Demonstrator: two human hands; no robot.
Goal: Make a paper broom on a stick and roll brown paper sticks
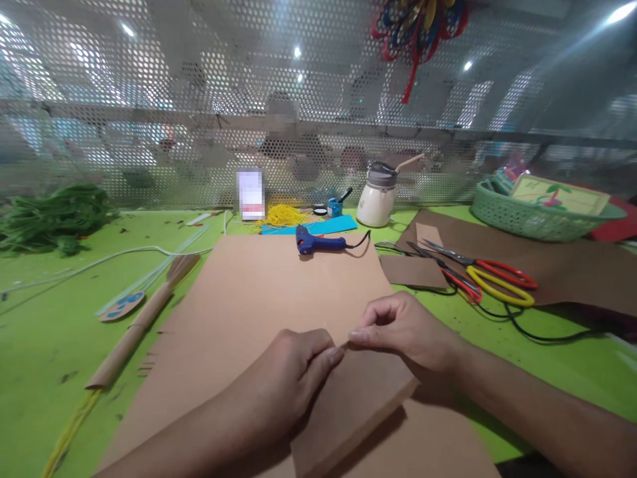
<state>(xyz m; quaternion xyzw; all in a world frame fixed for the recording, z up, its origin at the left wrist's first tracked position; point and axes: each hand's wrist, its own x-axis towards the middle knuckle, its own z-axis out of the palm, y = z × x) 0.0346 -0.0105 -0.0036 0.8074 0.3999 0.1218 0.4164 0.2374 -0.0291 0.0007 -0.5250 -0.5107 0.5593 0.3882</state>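
Note:
A folded piece of stiff brown paper (365, 385) is held tilted over a large light-brown sheet (263, 285). My left hand (301, 372) grips its far left corner, thumb on top and fingers curled under. My right hand (401, 325) pinches the same far edge between thumb and forefinger, close to the left thumb. Along the near side of the piece runs a folded-down strip. Beyond the hands a blue hot glue gun (321, 241) lies at the back of the sheet.
To the right lie scissors (502, 279) with red and yellow handles, a small brown card (414, 272) and black cords. A green basket (537, 222) and a white jar (377, 196) stand behind. A brown paper roll (132, 338) lies left, near green fibres (60, 212).

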